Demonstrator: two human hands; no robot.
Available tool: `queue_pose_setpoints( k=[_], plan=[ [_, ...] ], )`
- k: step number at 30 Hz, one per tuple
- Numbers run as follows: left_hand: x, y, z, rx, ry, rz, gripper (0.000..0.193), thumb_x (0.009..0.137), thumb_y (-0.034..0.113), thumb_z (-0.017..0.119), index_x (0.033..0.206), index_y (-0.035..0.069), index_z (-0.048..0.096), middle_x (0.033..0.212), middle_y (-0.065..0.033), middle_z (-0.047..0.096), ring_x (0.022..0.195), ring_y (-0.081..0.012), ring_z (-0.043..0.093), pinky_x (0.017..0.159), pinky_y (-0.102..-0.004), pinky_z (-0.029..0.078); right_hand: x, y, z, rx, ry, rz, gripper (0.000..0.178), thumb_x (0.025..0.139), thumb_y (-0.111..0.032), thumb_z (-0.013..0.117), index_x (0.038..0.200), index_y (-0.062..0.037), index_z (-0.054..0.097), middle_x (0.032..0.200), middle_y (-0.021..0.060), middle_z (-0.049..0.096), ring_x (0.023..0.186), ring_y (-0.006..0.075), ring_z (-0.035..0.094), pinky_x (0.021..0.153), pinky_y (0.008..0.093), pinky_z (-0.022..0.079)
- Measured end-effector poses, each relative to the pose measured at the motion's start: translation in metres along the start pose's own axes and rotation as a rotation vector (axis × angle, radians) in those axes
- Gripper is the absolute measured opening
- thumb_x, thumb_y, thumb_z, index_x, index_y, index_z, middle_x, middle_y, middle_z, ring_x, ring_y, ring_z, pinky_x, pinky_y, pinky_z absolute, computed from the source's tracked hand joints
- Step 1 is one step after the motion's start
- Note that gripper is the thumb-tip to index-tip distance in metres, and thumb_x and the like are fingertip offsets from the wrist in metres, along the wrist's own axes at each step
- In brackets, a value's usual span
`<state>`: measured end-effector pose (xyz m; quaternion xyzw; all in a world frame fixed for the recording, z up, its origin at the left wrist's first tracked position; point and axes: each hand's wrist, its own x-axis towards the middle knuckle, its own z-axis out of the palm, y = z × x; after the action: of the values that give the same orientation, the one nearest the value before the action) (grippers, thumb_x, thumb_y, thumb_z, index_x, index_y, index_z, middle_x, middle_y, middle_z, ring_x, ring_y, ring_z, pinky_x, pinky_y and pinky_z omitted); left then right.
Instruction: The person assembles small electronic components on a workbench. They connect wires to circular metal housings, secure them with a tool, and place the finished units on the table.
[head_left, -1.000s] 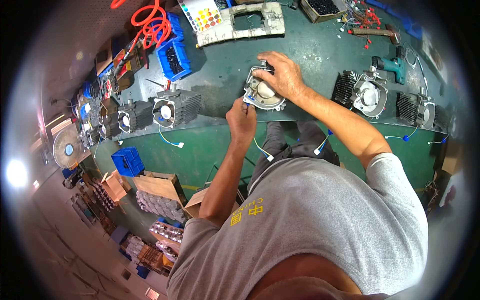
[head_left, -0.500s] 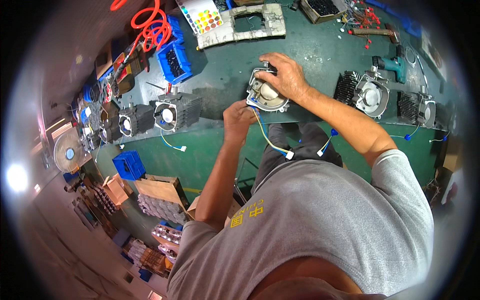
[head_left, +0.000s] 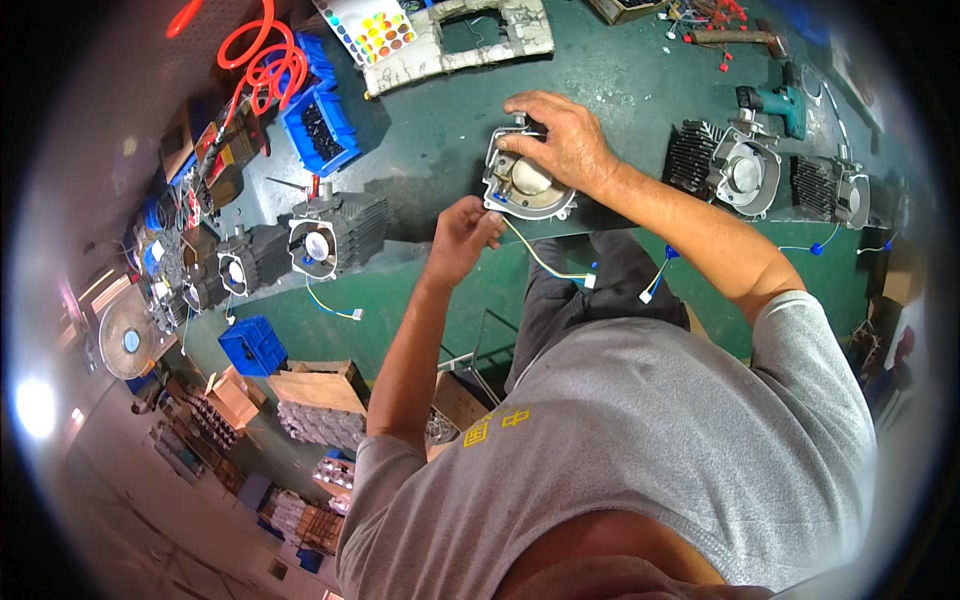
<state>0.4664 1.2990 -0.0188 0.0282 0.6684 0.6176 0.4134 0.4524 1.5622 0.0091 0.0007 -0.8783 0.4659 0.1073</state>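
Observation:
A cast-metal motor housing (head_left: 530, 205) with a round pale center lies near the front edge of the bench. My right hand (head_left: 565, 142) is closed over its far right side, thumb bent across the top. At its near left corner is my left hand (head_left: 466, 238), fingers curled together; whatever is between them is hidden. Thin yellow and blue wires (head_left: 535, 258) come out by those fingertips and hang over the bench edge, ending in a white connector (head_left: 590, 281).
Similar finned motor housings (head_left: 345, 235) stand along the bench on the left, and two more (head_left: 745, 175) on the right. Farther back are a blue parts bin (head_left: 322, 135), a coiled red hose (head_left: 262, 60), a cordless drill (head_left: 780, 105) and a hammer (head_left: 735, 38).
My left hand has drawn slightly down and left from the housing's corner. The wires have shifted, their connector now higher and to the right. My right hand keeps its hold.

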Motion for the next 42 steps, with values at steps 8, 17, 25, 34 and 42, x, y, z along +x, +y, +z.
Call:
queue_pose_setpoints(
  k=[8, 17, 25, 34, 42],
  plan=[
    [-0.002, -0.002, 0.027, 0.690, 0.339, 0.319, 0.018, 0.092, 0.008, 0.075, 0.092, -0.002, 0.060, 0.073, -0.0136, 0.066, 0.065, -0.0174, 0.064, 0.063, -0.0385, 0.051, 0.001, 0.001, -0.001, 0.014, -0.009, -0.004, 0.043, 0.085, -0.029, 0.083, 0.116, -0.0007, 0.073, 0.121, 0.0164, 0.072, 0.113, 0.0339, 0.069, 0.097, 0.0411, 0.056],
    [-0.006, 0.006, 0.040, 0.021, 0.255, -0.017, 0.010, 0.101, 0.008, 0.062, 0.095, 0.000, 0.064, 0.080, -0.0065, 0.069, 0.068, -0.0105, 0.062, 0.060, -0.0299, 0.052, 0.000, 0.001, 0.000, -0.003, -0.008, -0.013, 0.045, 0.084, -0.031, 0.084, 0.117, -0.0019, 0.073, 0.122, 0.0158, 0.072, 0.113, 0.0336, 0.069, 0.097, 0.0411, 0.056],
    [-0.005, -0.003, 0.011, -0.101, -0.016, -0.020, 0.019, 0.106, 0.017, 0.062, 0.109, 0.000, 0.069, 0.091, -0.0079, 0.073, 0.080, -0.0128, 0.068, 0.073, -0.0290, 0.058, -0.002, -0.004, 0.000, 0.002, -0.008, 0.001, 0.043, 0.084, -0.031, 0.085, 0.116, -0.0041, 0.074, 0.122, 0.0144, 0.073, 0.113, 0.0329, 0.070, 0.095, 0.0410, 0.057],
    [0.004, -0.012, -0.003, -0.018, -0.110, 0.014, 0.022, 0.106, 0.020, 0.061, 0.108, 0.000, 0.069, 0.093, -0.0065, 0.073, 0.083, -0.0136, 0.069, 0.073, -0.0300, 0.058, 0.001, 0.008, 0.005, -0.011, 0.031, -0.062, 0.043, 0.084, -0.038, 0.082, 0.115, -0.0089, 0.074, 0.116, 0.0096, 0.074, 0.108, 0.0317, 0.070, 0.089, 0.0428, 0.058],
    [0.000, -0.007, 0.021, 0.914, 0.327, 0.434, 0.026, 0.093, 0.020, 0.075, 0.083, 0.002, 0.060, 0.076, -0.0157, 0.067, 0.067, -0.0366, 0.063, 0.059, -0.0446, 0.048, 0.000, 0.004, 0.004, -0.018, 0.025, -0.036, 0.044, 0.085, -0.037, 0.082, 0.117, -0.0079, 0.073, 0.118, 0.0111, 0.073, 0.109, 0.0326, 0.069, 0.090, 0.0437, 0.058]
  ],
)
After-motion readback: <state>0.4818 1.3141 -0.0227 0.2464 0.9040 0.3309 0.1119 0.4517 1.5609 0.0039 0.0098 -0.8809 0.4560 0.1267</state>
